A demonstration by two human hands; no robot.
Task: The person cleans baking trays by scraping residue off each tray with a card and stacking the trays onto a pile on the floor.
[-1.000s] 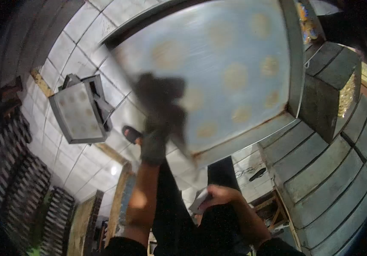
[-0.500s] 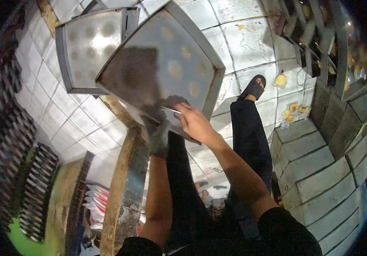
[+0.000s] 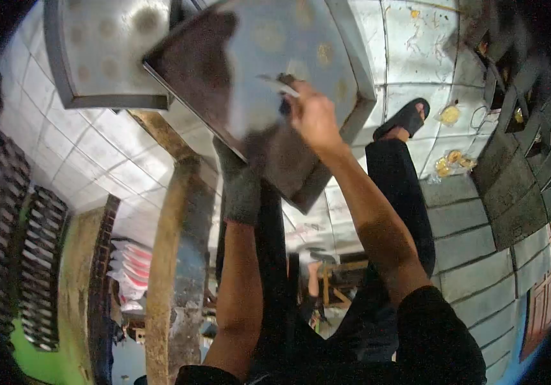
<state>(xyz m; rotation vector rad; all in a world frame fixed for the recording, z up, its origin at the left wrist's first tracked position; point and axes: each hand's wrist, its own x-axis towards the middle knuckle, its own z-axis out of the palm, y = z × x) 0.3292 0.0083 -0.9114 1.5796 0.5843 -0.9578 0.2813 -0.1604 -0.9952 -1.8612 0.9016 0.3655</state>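
Right hand [image 3: 314, 119] had its grip closed on a thin scraper [image 3: 282, 85], kinda blurry, over the spotted metal tray [image 3: 246, 106] above the tiled floor [image 3: 416, 48]. Gloved left hand [image 3: 240, 186] was at the tray's lower-left edge, fingers hidden, so couldn't tell that grip. Another tray [image 3: 112, 48] was just beside.

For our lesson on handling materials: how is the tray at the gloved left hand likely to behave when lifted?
The tray is probably stiff, given its metallic look and raised rim. It may tip, since the left hand shows at only one edge. Its sheen suggests a slippery surface.
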